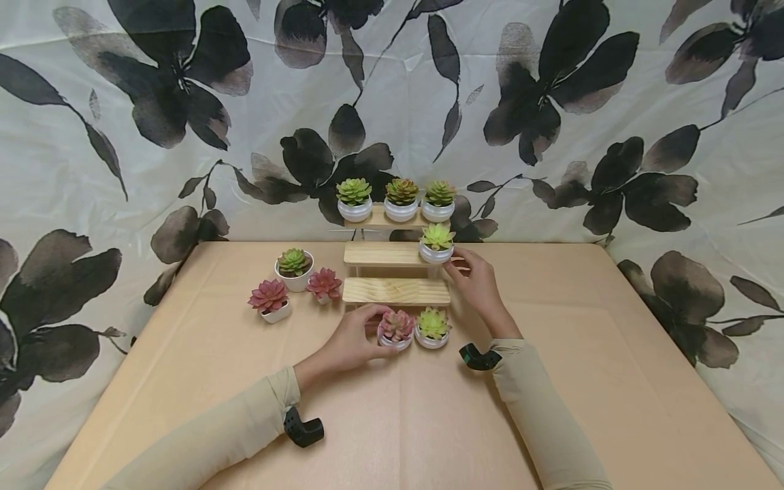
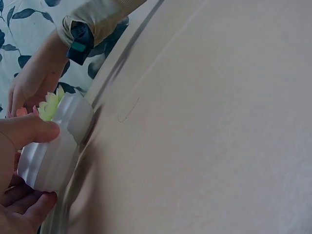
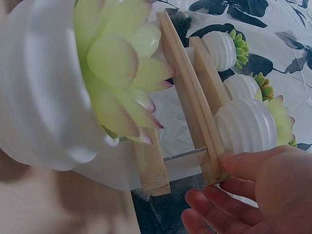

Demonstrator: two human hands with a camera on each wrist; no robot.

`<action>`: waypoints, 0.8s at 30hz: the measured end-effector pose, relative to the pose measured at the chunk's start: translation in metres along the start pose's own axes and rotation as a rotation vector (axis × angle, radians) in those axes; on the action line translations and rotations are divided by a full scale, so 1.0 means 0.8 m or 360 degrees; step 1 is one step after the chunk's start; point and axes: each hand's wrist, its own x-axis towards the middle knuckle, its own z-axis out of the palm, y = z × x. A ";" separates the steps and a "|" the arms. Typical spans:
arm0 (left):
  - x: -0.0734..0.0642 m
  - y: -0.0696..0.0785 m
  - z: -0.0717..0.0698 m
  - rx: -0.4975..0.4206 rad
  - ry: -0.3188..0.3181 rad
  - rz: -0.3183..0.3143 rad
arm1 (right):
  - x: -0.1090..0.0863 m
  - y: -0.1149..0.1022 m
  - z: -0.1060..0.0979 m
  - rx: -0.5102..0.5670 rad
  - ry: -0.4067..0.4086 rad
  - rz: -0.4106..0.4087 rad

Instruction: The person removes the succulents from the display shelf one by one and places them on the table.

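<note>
My left hand grips a white pot with a pink succulent at the table's front, thumb on one side and fingers on the other. In the left wrist view the pot lies between thumb and fingers. Beside it stands a light green potted succulent. My right hand is at the right end of the middle shelf, next to another light green potted succulent. In the right wrist view the thumb touches near that pot's base, with the other fingers loosely spread by the shelf end.
The top shelf bears three potted succulents. The lowest shelf is bare wood. Left of the stand are a green succulent and two pink succulents, one nearer the front. A floral cloth hangs behind the table.
</note>
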 end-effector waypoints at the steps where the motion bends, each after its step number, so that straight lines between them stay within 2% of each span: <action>1: 0.000 -0.001 0.001 -0.0012 -0.0002 0.0000 | 0.000 0.000 0.000 0.0001 0.0001 -0.0003; 10: 0.000 -0.003 0.005 0.0005 0.0010 -0.0030 | -0.001 0.001 0.001 0.0008 0.0007 -0.0014; 20: -0.002 -0.006 0.006 -0.0054 -0.0002 -0.0033 | -0.001 0.001 0.002 0.0001 0.0019 -0.0010; 24: -0.004 -0.006 0.005 -0.0022 -0.0002 -0.0029 | -0.001 0.000 0.002 -0.0004 0.0013 0.0000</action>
